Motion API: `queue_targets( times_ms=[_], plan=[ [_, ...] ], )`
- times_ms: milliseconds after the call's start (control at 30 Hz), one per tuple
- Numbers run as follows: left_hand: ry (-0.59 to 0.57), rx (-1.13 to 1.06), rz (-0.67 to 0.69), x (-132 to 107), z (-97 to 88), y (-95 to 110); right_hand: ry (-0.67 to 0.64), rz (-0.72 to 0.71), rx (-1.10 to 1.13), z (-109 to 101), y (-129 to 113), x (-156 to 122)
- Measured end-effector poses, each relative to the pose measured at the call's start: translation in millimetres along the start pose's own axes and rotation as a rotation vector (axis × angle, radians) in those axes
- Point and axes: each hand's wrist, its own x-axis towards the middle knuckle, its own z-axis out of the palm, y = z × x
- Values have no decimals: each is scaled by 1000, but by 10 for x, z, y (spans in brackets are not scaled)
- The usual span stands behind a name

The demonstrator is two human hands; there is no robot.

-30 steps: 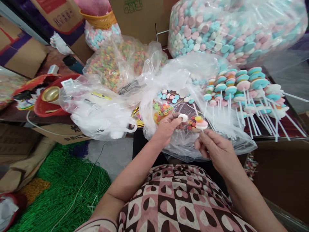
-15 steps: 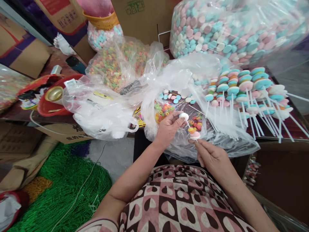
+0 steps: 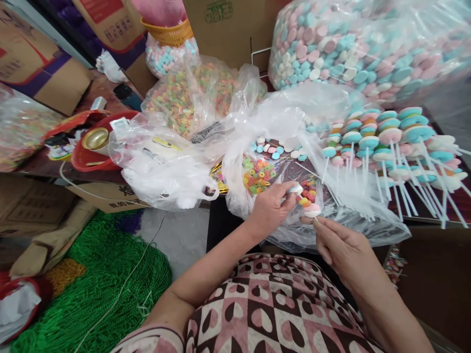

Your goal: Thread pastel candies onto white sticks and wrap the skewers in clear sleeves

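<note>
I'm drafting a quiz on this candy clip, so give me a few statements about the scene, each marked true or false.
1. The left hand pinches a white candy disc. True.
2. The right hand is empty. False: it grips a candy stick that carries a pink disc and small coloured rings.
3. A pile of finished lollipops lies to the right of both hands. True.
4. The big bag at the top right holds only green discs. False: its discs are pink, blue and white.
5. A gold bowl sits in the red basin. True.
</note>
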Motion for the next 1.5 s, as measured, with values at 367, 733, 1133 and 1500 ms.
queue_targets(
  times_ms=[367, 733, 1133, 1500],
  plan=[
    [-2, -62, 59, -24, 5, -49, -3, 10, 52, 6, 188, 255],
    [-55, -66, 209, 58, -65, -95, 102, -97, 221, 78, 281, 244],
    [-214, 900, 91, 542, -588, -409, 171, -105, 361, 25, 291, 228],
    [-241, 466, -69, 500, -779, -268, 172, -85, 359, 65, 284, 235]
  ],
)
